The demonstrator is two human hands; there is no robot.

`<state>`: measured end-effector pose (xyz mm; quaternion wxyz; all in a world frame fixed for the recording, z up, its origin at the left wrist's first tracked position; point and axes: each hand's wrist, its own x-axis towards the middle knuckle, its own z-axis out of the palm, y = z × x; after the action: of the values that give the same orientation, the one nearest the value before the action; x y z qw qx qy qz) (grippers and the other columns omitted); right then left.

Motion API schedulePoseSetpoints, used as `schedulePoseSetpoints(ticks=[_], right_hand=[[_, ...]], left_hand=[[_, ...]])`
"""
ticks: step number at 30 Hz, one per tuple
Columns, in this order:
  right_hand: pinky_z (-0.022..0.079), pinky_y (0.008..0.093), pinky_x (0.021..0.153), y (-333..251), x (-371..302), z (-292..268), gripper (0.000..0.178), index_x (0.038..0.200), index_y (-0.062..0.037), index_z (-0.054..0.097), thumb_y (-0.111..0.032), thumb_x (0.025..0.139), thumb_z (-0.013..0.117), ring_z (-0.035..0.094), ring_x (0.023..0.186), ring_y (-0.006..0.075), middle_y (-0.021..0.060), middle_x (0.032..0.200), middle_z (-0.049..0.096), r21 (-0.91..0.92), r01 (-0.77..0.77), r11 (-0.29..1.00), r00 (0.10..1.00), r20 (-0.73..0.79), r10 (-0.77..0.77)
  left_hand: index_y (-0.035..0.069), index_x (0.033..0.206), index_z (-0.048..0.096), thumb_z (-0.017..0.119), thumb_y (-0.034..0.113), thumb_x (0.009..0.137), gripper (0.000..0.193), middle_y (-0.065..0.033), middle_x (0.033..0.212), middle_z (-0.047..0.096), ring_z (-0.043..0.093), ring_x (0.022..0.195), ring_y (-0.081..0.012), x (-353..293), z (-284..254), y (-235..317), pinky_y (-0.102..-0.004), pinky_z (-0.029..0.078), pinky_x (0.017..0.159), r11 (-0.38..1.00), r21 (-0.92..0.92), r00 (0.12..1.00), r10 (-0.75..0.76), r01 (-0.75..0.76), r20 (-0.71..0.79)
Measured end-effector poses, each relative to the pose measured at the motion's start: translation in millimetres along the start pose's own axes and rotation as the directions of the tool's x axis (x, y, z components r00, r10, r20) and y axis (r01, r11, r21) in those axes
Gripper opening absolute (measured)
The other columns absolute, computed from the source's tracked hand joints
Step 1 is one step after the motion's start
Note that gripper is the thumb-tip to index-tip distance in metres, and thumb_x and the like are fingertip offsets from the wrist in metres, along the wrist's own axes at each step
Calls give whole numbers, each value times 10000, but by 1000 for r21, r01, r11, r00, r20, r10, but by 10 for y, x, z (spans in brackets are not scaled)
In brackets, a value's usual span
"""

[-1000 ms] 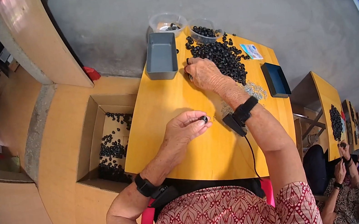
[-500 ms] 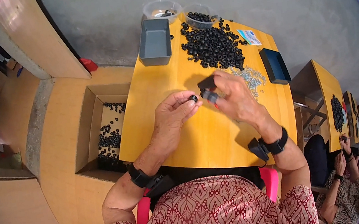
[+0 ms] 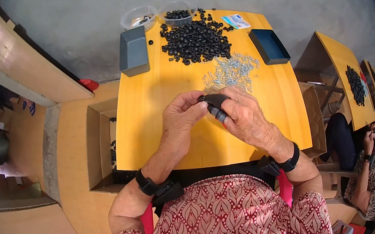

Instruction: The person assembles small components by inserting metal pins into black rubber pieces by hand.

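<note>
Between the thumb and fingertips of my left hand point(image 3: 182, 117) is a small black round piece point(image 3: 202, 98), mostly covered by the fingers. My right hand point(image 3: 247, 113) is closed around a black and grey hand tool point(image 3: 217, 112) whose exact kind I cannot make out. The tool's dark end meets the black piece, or comes very close to it, over the near middle of the table. Beyond my hands lie a scatter of tiny shiny clear-silver pieces point(image 3: 231, 70) and a large heap of black round pieces point(image 3: 196, 41).
On the yellow table point(image 3: 155, 92) stand a grey tray point(image 3: 134, 62), a dark blue-black tray point(image 3: 269, 47), two clear tubs point(image 3: 139, 18) and a small printed packet point(image 3: 235, 21). A cardboard box point(image 3: 96, 149) with black pieces sits at the left. Another person point(image 3: 368, 177) works at the right.
My right hand has brought the tool in against the black piece in my left hand; before, a gap showed between them. The whole view has shifted, with the table contents further left.
</note>
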<state>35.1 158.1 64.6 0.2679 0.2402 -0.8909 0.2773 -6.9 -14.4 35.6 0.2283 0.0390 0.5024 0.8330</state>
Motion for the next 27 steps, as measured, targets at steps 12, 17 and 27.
schedulePoseSetpoints(ticks=[12,17,27], right_hand=[[515,422,705,100,-210,-89,123,832,6,603,24,733,674,601,812,342,136,887,602,44,-146,988,989,-11,147],[523,407,722,57,-231,-164,134,914,11,636,14,784,666,620,835,347,141,905,619,227,-320,920,947,59,315],[531,342,760,70,-280,-193,211,1021,-10,677,-10,810,686,657,871,296,133,974,652,316,-410,855,909,64,412]], left_hand=[[27,1105,643,686,6,858,251,-35,1003,655,610,912,-105,96,128,-155,-232,520,827,997,54,998,-58,56,38],[22,1100,646,688,-1,854,250,-33,996,658,615,903,-105,97,144,-161,-233,524,822,997,36,996,-73,71,42],[21,1096,647,687,-13,850,252,-37,1014,665,617,910,-108,88,139,-207,-242,521,833,999,30,996,-42,40,83]])
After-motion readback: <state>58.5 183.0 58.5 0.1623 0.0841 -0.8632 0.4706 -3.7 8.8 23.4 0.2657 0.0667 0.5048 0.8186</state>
